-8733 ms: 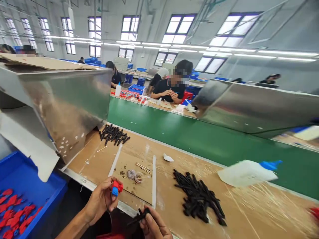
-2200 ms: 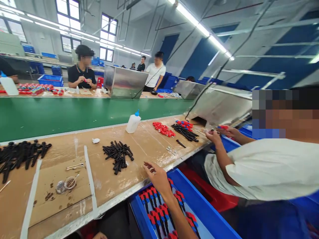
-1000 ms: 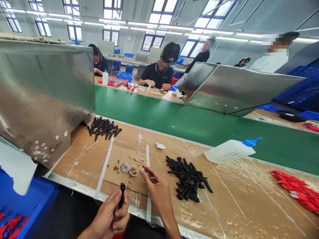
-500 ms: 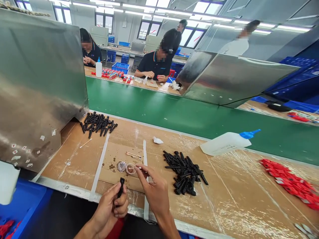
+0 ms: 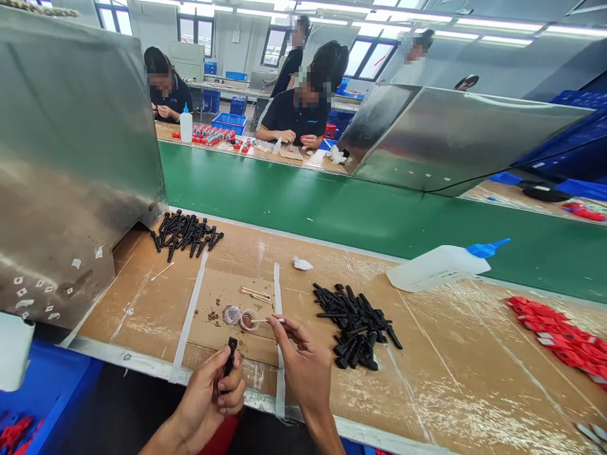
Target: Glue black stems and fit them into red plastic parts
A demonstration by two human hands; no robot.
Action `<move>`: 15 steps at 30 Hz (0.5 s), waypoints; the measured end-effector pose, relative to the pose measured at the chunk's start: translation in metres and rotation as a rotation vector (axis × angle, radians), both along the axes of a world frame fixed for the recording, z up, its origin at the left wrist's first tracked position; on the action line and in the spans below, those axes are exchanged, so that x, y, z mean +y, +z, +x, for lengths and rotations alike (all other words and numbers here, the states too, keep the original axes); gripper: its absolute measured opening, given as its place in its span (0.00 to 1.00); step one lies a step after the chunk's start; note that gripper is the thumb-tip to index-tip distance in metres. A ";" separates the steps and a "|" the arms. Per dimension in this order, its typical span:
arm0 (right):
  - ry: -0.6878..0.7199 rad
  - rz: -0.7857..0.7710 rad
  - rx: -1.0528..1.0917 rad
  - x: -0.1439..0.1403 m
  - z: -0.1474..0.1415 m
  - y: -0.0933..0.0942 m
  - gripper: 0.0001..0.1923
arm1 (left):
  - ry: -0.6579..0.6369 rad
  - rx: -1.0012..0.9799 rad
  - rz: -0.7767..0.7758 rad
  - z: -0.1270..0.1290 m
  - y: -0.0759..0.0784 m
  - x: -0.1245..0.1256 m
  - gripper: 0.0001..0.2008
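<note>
My left hand is closed around a small black plastic part, held upright near the bench's front edge. Between thumb and fingers of my right hand is a cotton swab, pointing left. Its far end reaches into a small round clear cup with a brownish bottom. Touching that cup on the left is a second round piece, silvery and shiny. Both sit on a cardboard sheet spotted with brown drops. Several more swabs lie just behind them.
Black parts lie in a left pile and a right pile. Farther right are a tipped bottle and red pieces. A metal panel stands left. Beyond the green strip, people work at another bench.
My right hand has shifted a little to the right, and more of the swab's shaft shows. My left hand keeps its hold on the black part. People standing in the background have moved left.
</note>
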State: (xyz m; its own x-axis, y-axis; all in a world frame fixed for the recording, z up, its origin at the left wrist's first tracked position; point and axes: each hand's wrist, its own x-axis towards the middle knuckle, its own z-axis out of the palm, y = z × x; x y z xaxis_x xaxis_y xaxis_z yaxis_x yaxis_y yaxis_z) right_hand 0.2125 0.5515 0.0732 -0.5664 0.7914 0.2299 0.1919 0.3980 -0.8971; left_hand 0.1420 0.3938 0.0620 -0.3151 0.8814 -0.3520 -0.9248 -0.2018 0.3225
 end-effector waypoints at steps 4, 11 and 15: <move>-0.042 -0.095 0.061 -0.002 0.002 -0.004 0.13 | 0.002 -0.007 0.008 0.001 0.001 0.000 0.14; -0.073 -0.130 0.089 -0.003 0.002 -0.007 0.14 | -0.007 -0.004 0.011 0.001 0.002 0.000 0.14; -0.115 -0.133 0.164 -0.011 0.006 0.005 0.12 | -0.010 0.011 0.024 0.001 0.000 0.000 0.13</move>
